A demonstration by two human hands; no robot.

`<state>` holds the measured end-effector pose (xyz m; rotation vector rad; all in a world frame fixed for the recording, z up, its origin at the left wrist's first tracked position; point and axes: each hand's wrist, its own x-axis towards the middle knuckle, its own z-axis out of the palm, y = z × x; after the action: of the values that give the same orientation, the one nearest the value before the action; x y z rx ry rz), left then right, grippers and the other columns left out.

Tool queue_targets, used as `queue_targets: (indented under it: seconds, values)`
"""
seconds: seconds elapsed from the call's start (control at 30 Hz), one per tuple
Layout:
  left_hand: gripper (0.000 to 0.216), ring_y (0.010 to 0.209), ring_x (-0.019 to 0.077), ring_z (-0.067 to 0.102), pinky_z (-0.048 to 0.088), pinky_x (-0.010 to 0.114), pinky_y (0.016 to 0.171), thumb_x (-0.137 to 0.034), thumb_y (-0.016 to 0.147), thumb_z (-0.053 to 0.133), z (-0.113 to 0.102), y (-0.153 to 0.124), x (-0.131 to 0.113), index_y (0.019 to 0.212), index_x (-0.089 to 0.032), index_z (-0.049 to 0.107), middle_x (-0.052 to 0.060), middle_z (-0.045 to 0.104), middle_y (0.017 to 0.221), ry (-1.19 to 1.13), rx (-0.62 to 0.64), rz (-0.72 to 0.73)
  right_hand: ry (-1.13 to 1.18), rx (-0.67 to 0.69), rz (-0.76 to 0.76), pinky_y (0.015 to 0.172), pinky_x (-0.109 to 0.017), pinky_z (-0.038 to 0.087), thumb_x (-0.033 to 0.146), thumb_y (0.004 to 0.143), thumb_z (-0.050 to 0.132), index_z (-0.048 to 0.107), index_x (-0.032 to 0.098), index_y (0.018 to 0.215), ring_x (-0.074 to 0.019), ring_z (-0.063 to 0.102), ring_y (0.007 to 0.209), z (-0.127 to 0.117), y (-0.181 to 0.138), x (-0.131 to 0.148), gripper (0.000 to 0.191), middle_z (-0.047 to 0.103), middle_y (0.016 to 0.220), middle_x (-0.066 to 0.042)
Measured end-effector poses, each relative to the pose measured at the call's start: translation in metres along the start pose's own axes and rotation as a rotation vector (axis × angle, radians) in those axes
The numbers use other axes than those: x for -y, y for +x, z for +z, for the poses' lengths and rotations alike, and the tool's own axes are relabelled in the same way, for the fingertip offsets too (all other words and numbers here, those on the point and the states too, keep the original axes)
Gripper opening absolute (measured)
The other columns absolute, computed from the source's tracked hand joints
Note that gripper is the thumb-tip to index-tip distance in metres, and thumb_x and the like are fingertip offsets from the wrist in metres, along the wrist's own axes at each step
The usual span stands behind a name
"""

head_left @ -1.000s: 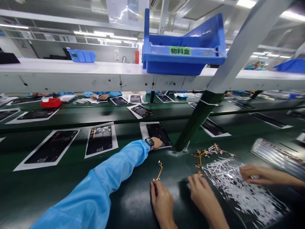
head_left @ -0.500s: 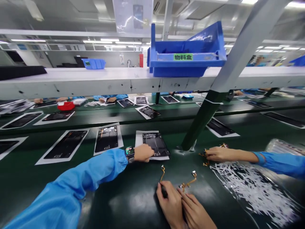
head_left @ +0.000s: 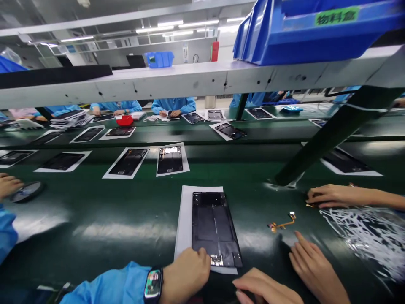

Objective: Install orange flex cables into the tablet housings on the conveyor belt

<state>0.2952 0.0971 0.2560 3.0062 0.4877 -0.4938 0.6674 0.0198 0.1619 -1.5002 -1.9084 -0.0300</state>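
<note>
Half-curling fingers of right hand (head_left: 267,287), unable to tell what, if anything, in grasp | gripping 1 panel (head_left: 215,228) by near edge with left hand (head_left: 186,270), fingers curled tight, atop 1 sheet (head_left: 184,219) | rightward, 1 cable (head_left: 281,225), 2 co-worker hands (head_left: 316,266) | beyond-left, 4 more panels (head_left: 171,162)

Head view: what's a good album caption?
On a green workbench, an orange ribbon cable lies near the person's right hand, while a co-worker's hand touches a dark panel.

Panel's (head_left: 215,223) lower-left corner hidden by watch hand (head_left: 185,270). Big bin (head_left: 316,40) cut off top, right; strips (head_left: 367,236) blurred, cut right.
</note>
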Motion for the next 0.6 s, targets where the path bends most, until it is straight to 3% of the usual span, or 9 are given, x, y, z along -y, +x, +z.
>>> queue_targets:
  seconds: [0.1,0.17,0.27,0.37,0.47,0.53,0.6]
  values:
    - [0.005,0.075,0.0229,0.064,0.047,0.029,0.051,-0.012,0.090,0.056,0.016,-0.014,-0.016,0.091,-0.009,0.059,0.010,0.063,0.088,-0.115,0.054,-0.064,-0.044,0.025,-0.002,0.073,-0.057,0.055,0.043,0.086,0.055,0.069,0.032,0.072,-0.0382,0.064,0.100,-0.003,-0.001,-0.003,0.022,0.069,0.075,-0.007]
    - [0.010,0.075,0.0220,0.065,0.050,0.030,0.058,-0.021,0.091,0.058,0.019,-0.024,-0.010,0.094,-0.011,0.059,0.008,0.064,0.092,-0.219,0.003,-0.102,-0.063,0.053,0.008,0.074,-0.058,0.054,0.043,0.086,0.053,0.069,0.033,0.070,-0.0379,0.065,0.098,-0.005,-0.001,-0.004,0.025,0.069,0.074,-0.007]
    - [0.015,0.079,0.0193,0.065,0.051,0.030,0.068,-0.032,0.094,0.056,0.016,-0.031,0.019,0.095,-0.018,0.057,0.003,0.065,0.094,-0.401,-0.209,-0.216,-0.086,0.100,0.041,0.072,-0.061,0.053,0.045,0.086,0.051,0.069,0.036,0.064,-0.0391,0.065,0.096,-0.009,0.002,-0.006,0.030,0.068,0.070,-0.009]
    - [0.016,0.086,0.0184,0.064,0.051,0.029,0.074,-0.033,0.098,0.047,0.019,-0.020,0.057,0.100,-0.020,0.054,0.002,0.063,0.097,-0.472,-0.450,-0.459,-0.093,0.109,0.078,0.066,-0.058,0.054,0.048,0.085,0.052,0.067,0.036,0.058,-0.0392,0.066,0.090,-0.019,0.017,0.002,0.033,0.066,0.064,-0.010]
    - [0.023,0.095,0.0213,0.063,0.052,0.032,0.078,-0.031,0.098,0.047,0.034,0.001,0.082,0.116,-0.018,0.047,0.007,0.060,0.109,-0.454,-0.595,-0.643,-0.020,0.038,0.045,0.051,-0.046,0.055,0.050,0.086,0.054,0.067,0.037,0.056,-0.0330,0.068,0.071,-0.032,0.043,0.043,0.035,0.063,0.054,-0.006]
    - [0.032,0.099,0.0230,0.061,0.052,0.035,0.081,-0.027,0.095,0.049,0.046,0.013,0.088,0.124,-0.017,0.042,0.009,0.056,0.113,-0.439,-0.633,-0.635,0.105,0.046,-0.025,0.047,-0.037,0.055,0.048,0.086,0.057,0.071,0.039,0.064,-0.0268,0.068,0.061,-0.039,0.064,0.093,0.028,0.062,0.051,-0.002]
    - [0.039,0.100,0.0237,0.059,0.052,0.037,0.084,-0.019,0.091,0.049,0.057,0.019,0.088,0.128,-0.016,0.039,0.010,0.054,0.113,-0.425,-0.644,-0.594,0.183,0.100,-0.063,0.052,-0.031,0.057,0.046,0.084,0.063,0.074,0.038,0.077,-0.0228,0.069,0.063,-0.043,0.085,0.149,0.015,0.067,0.060,0.001]
